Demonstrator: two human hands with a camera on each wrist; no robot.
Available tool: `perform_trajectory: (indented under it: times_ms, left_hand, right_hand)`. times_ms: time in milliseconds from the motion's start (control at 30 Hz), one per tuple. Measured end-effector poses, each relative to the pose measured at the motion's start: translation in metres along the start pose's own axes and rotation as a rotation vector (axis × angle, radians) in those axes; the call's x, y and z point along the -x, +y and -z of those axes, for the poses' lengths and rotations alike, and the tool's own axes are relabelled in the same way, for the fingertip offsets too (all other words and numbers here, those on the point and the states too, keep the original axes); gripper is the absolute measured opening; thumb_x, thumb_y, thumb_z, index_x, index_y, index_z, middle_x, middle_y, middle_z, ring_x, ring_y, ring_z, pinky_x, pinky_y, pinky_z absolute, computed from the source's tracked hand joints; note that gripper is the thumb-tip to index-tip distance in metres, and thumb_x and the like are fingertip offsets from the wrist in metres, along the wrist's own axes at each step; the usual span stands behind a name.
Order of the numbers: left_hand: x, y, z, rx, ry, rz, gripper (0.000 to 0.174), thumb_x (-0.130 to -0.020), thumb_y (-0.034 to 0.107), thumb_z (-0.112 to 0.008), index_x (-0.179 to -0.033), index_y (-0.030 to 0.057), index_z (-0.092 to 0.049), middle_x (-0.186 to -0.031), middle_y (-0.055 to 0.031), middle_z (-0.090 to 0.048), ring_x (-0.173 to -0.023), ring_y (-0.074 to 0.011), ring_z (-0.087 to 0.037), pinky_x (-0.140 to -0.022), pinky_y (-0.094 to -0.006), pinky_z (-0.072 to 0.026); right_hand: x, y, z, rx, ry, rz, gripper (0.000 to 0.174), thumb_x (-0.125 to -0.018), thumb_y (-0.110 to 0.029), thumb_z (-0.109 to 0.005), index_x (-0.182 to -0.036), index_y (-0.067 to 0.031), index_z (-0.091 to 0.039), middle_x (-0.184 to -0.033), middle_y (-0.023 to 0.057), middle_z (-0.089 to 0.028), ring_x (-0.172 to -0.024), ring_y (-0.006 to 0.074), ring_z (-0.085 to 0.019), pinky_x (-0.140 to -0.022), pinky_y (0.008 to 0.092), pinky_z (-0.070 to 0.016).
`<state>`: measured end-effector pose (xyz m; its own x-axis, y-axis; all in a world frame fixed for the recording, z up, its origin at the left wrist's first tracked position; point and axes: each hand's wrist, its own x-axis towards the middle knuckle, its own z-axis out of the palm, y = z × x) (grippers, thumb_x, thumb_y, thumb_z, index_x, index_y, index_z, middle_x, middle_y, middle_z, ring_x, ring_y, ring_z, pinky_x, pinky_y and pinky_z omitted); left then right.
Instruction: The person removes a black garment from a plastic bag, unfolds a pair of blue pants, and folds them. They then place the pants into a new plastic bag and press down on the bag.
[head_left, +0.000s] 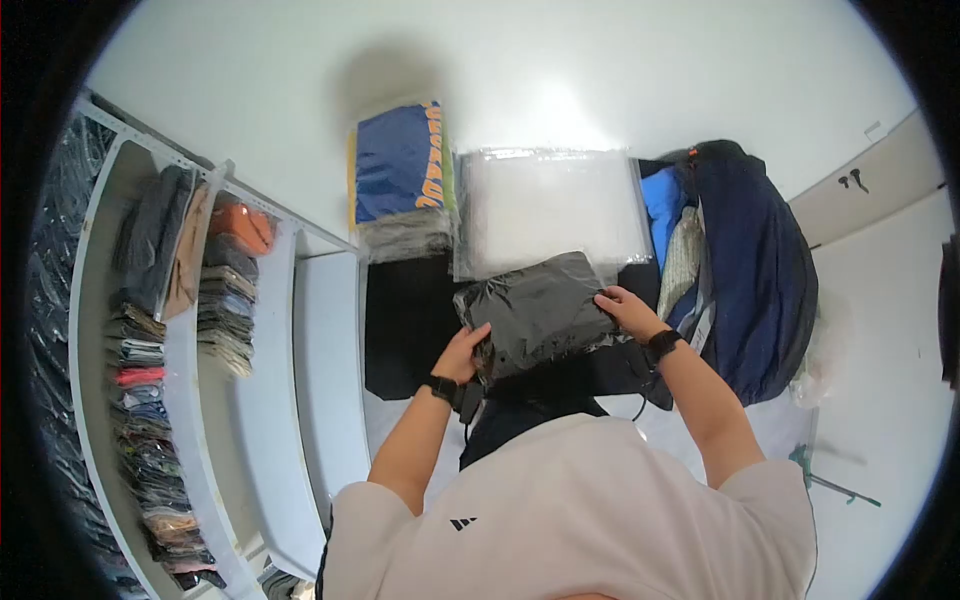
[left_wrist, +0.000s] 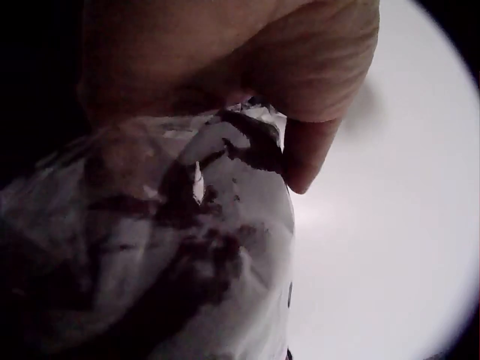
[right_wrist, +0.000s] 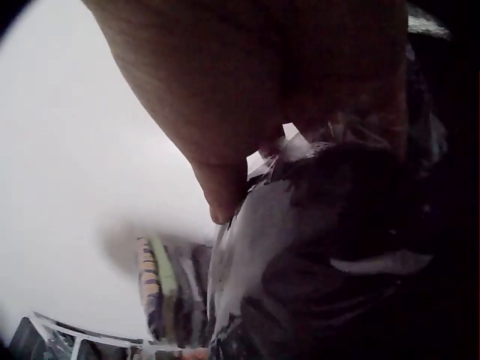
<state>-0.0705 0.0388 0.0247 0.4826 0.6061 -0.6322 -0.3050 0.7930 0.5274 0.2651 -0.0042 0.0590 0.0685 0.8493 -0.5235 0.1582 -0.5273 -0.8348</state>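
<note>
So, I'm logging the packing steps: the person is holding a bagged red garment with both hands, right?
Not quite. The bagged garment is black, not red, as the head view shows. The rest is right: the left hand and the right hand both grip it, one at each side.

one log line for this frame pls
left hand: grips bagged black garment | right hand: grips its opposite edge | behind it: stack of clear bags
</note>
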Motion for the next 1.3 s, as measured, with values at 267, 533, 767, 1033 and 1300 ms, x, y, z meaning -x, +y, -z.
perform_trajectory:
  times_ms: [267,533,767,1033,1300]
  left_hand:
    - [0.079,0.068,-0.061,-0.208,0.079,-0.639,0.038,-0.088,0.005,-0.052,-0.125,0.0007,-0.043,-0.121,-0.0088,-0.052,-0.108,-0.0226,-0.052,-0.092,-0.0352,-0.0429]
    - [0.079,0.191,-0.068,0.374,0.013,-0.939,0.032,-0.09,0.013,-0.052,-0.119,-0.0018,-0.046,-0.119,-0.0109,-0.053,-0.109,-0.0255,-0.051,-0.092,-0.0388,-0.0427]
    - [-0.061,0.221,-0.021,0.426,0.236,-0.85,0.029,-0.088,0.012,-0.058,-0.115,0.0038,-0.05,-0.114,-0.0099,-0.055,-0.1,-0.023,-0.055,-0.086,-0.0369,-0.0473]
    - [-0.085,0.22,-0.028,0.52,0.336,-0.848,0.034,-0.085,0.016,-0.063,-0.113,-0.0012,-0.051,-0.113,-0.0093,-0.056,-0.101,-0.0232,-0.054,-0.087,-0.0377,-0.0451]
    - [-0.048,0.206,-0.026,0.473,0.165,-0.759,0.032,-0.089,0.025,-0.057,-0.11,0.0012,-0.051,-0.113,-0.0108,-0.054,-0.103,-0.0228,-0.052,-0.086,-0.0338,-0.0443]
  right_hand:
    - [0.003,-0.154,-0.001,0.066,-0.077,0.324,0.053,-0.086,-0.04,-0.06,-0.118,0.0008,-0.048,-0.094,0.0071,-0.061,-0.082,0.0104,-0.055,-0.073,0.0242,-0.0435]
    - [-0.058,-0.291,-0.038,-0.767,-0.427,0.611,0.044,-0.096,-0.036,-0.038,-0.121,-0.0005,-0.046,-0.107,0.0102,-0.06,-0.087,0.0147,-0.06,-0.079,0.0258,-0.0488]
    - [-0.07,-0.214,-0.049,-0.747,-0.294,0.331,0.031,-0.095,-0.03,-0.042,-0.105,-0.003,-0.053,-0.099,0.0126,-0.064,-0.082,0.0171,-0.063,-0.074,0.0268,-0.0512]
    - [-0.053,-0.139,-0.007,-0.844,-0.149,0.185,0.024,-0.092,-0.027,-0.048,-0.101,-0.0055,-0.055,-0.093,0.0084,-0.064,-0.079,0.0169,-0.061,-0.074,0.0275,-0.0483]
    - [-0.023,-0.112,0.032,-0.824,-0.003,0.157,0.021,-0.09,-0.023,-0.049,-0.098,-0.005,-0.055,-0.092,0.0085,-0.064,-0.078,0.0169,-0.061,-0.072,0.0262,-0.0487]
